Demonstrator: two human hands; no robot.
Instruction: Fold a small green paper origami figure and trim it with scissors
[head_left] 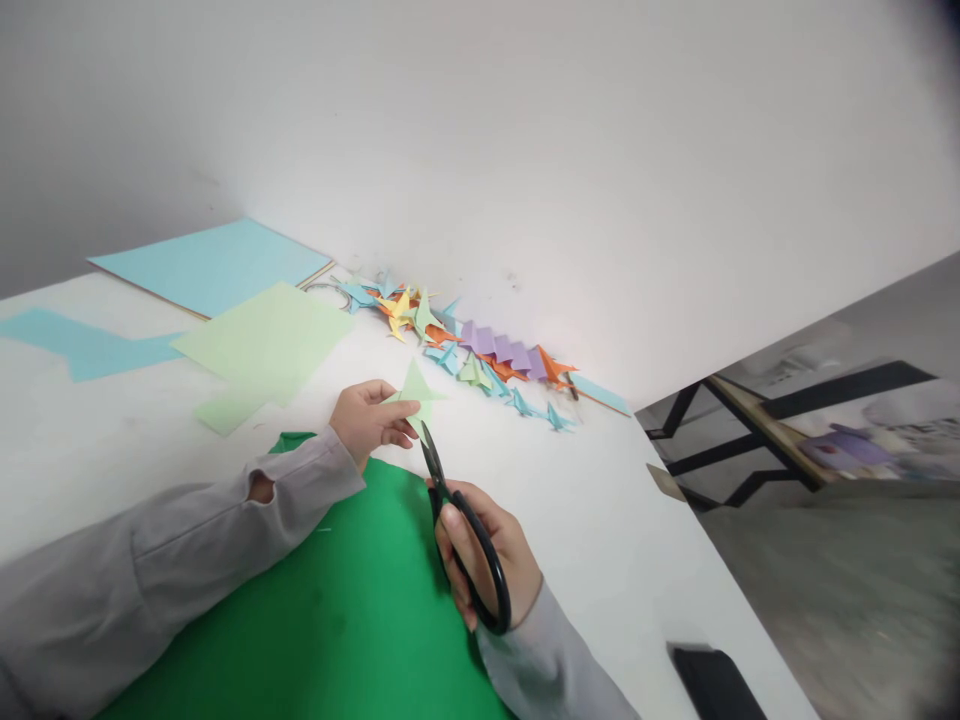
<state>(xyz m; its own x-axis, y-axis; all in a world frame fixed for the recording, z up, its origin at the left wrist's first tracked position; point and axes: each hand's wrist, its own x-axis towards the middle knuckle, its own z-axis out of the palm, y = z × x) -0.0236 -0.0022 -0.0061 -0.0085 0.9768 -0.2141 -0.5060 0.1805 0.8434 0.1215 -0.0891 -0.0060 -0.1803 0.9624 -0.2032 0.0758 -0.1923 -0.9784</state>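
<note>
Between the thumb and fingers of my left hand (369,420) is a pale green paper star (417,388), its points spreading out past the fingertips. My right hand (491,550) grips a pair of scissors (491,560) by the black handles, fingers through the loops. The scissor blades point up and away from me, and their tips meet the lower edge of the paper star. Whether the blades have paper between them I cannot tell. Below both hands spreads a green cloth (315,600).
Folded paper pieces in several colours (487,350) lie along the wall. Light blue sheets (225,262), a pale green sheet (270,335) and a blue offcut (90,345) rest on the white table (600,530) at left. A black phone-like object (716,680) sits near the right edge.
</note>
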